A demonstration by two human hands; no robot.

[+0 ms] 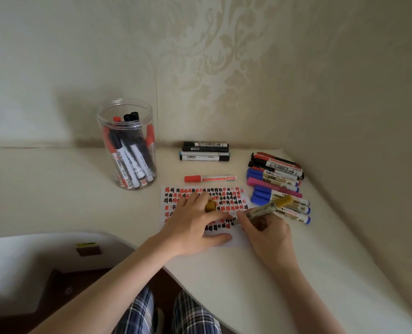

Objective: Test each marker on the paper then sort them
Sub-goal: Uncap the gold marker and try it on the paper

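A cream table (55, 179) is being set into a corner, backed by beige damask-patterned wallpaper (224, 56). Below the table's near edge, dark floor (55, 280) is being shown under soft, dim light.

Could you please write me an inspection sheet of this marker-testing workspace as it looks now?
Surface: cream table, bare toward the near edge.
Job's things: paper covered in red and black marks; clear jar holding markers; black markers by the wall; red marker alone; mixed marker pile at right.
Clutter: nothing seen.
Hands: left hand holds a gold cap on the paper; right hand grips a gold marker, tip down.
Cables: nothing seen.
Surroundings: patterned wallpaper.
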